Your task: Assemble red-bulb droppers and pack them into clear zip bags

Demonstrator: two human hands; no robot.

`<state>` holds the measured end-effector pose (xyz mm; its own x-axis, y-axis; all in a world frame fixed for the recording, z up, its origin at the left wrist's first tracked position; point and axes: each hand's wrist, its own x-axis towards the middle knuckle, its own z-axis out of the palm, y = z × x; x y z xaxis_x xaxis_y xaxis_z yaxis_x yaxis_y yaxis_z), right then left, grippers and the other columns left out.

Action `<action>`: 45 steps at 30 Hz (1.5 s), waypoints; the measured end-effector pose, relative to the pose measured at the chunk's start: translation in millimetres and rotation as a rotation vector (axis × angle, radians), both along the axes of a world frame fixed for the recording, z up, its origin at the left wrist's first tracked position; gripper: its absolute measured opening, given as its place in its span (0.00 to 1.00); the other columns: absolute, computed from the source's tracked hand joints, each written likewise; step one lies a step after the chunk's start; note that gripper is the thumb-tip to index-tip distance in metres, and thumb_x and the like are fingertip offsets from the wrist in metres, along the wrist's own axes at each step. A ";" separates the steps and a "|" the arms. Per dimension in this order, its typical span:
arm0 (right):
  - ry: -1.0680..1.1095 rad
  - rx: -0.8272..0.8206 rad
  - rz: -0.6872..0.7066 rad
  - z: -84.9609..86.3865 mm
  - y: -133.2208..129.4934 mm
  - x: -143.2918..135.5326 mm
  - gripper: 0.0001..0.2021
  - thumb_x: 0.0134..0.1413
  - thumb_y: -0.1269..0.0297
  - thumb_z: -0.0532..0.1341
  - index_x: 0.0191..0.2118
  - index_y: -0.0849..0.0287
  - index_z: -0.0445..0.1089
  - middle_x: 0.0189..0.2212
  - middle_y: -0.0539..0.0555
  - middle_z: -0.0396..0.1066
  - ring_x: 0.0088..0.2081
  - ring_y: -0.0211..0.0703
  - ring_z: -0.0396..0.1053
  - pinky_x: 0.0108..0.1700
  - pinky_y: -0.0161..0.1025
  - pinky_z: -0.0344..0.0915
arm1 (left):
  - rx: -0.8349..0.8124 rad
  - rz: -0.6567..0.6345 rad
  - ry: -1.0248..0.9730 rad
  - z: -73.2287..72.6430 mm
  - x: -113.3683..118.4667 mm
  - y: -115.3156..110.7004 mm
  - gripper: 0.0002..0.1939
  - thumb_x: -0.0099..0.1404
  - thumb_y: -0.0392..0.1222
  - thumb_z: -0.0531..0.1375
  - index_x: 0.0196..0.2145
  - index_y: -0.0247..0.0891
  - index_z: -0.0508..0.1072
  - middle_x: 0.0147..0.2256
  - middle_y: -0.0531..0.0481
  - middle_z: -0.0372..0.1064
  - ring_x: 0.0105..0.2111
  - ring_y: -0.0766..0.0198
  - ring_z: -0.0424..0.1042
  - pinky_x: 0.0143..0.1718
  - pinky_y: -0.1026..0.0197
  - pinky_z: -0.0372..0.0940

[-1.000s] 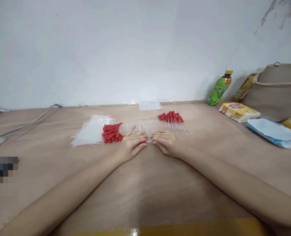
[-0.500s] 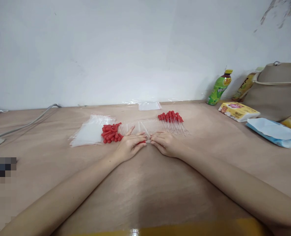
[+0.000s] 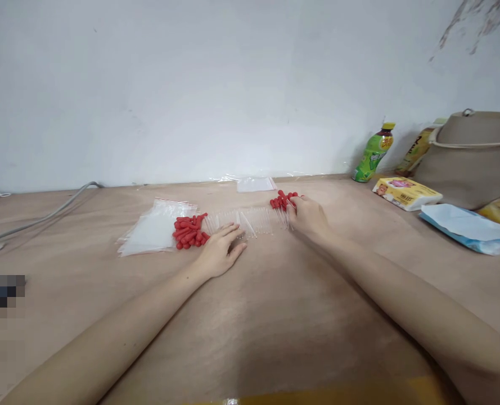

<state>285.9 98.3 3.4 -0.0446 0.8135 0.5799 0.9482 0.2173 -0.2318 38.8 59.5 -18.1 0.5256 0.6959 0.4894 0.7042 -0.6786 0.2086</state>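
Observation:
My left hand (image 3: 221,247) rests with thumb and fingers apart, nothing in it, over the near ends of a row of thin clear tubes (image 3: 258,220). Just left of it lies a heap of red rubber bulbs (image 3: 188,232). My right hand (image 3: 309,216) is at a group of red-bulbed droppers (image 3: 275,203), its fingers closed on a dropper (image 3: 291,201) that is partly covered by the hand. Part of that group is hidden behind the hand.
Clear zip bags (image 3: 148,230) lie left of the bulbs, and another clear bag (image 3: 256,184) is near the wall. To the right stand a green bottle (image 3: 373,154), a tissue pack (image 3: 408,194), a blue-white packet (image 3: 469,228) and a grey bag (image 3: 464,169). A grey cable (image 3: 55,214) runs at left.
Both hands were together at a red bulb and clear tube. My right hand has moved right and away to the dropper group with a dropper; my left hand has opened and stayed nearly in place.

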 end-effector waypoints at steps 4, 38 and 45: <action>0.039 -0.098 -0.094 0.0 12.3 -14.2 0.09 0.54 0.66 0.52 0.35 0.59 0.69 0.31 0.60 0.71 0.32 0.48 0.67 0.33 0.41 0.58 | 0.006 0.013 0.028 1.1 0.1 -0.8 0.17 0.63 0.44 0.53 0.47 0.34 0.70 0.50 0.38 0.65 0.51 0.52 0.64 0.51 0.46 0.60; 0.033 -0.449 -0.150 6.2 -1.8 -47.5 0.16 0.54 0.61 0.48 0.35 0.61 0.71 0.32 0.61 0.72 0.37 0.51 0.70 0.34 0.41 0.60 | 0.025 0.720 0.098 55.7 -41.3 24.9 0.14 0.57 0.50 0.54 0.34 0.41 0.74 0.41 0.42 0.66 0.46 0.47 0.61 0.44 0.45 0.55; -0.010 -0.225 0.058 2.4 -20.4 -46.4 0.10 0.56 0.65 0.49 0.35 0.63 0.64 0.32 0.62 0.70 0.33 0.48 0.67 0.33 0.40 0.57 | -0.166 0.804 0.378 55.3 -45.9 44.6 0.14 0.53 0.50 0.56 0.31 0.40 0.75 0.40 0.38 0.66 0.45 0.44 0.59 0.44 0.47 0.54</action>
